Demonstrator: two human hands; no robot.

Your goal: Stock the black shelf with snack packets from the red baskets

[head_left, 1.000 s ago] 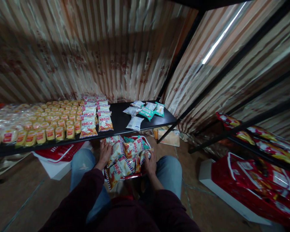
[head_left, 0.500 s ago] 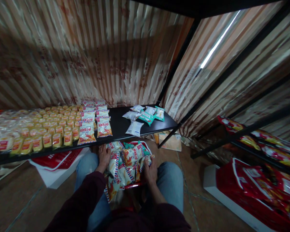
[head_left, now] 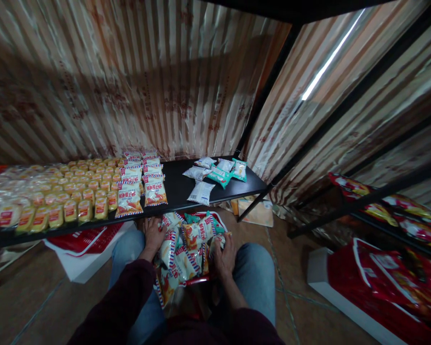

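Between my knees sits a red basket (head_left: 201, 280) with a pale rim, heaped with snack bags (head_left: 197, 235) in white, orange and striped edging; some green bags (head_left: 192, 218) show at its far side. My right hand (head_left: 225, 256) is at the basket's right side, fingers closed around a small snack bag (head_left: 218, 239). My left hand (head_left: 154, 235) is at the left side, beside the heap and just below the shelf edge. Its fingers are curled, and what they grip is hidden.
Ahead runs a black shelf (head_left: 175, 184) with rows of yellow packaged cakes (head_left: 71, 211), two columns of striped snack bags (head_left: 129, 196) and loose white and green bags (head_left: 218, 175). A red-and-white basket (head_left: 82, 247) stands beneath it. Red packages (head_left: 384, 273) and black metal bars (head_left: 319, 132) are at right.
My left hand has shifted slightly left and down, away from the bags. The right hand stays on its bag at the basket's right side. The view has turned slightly.
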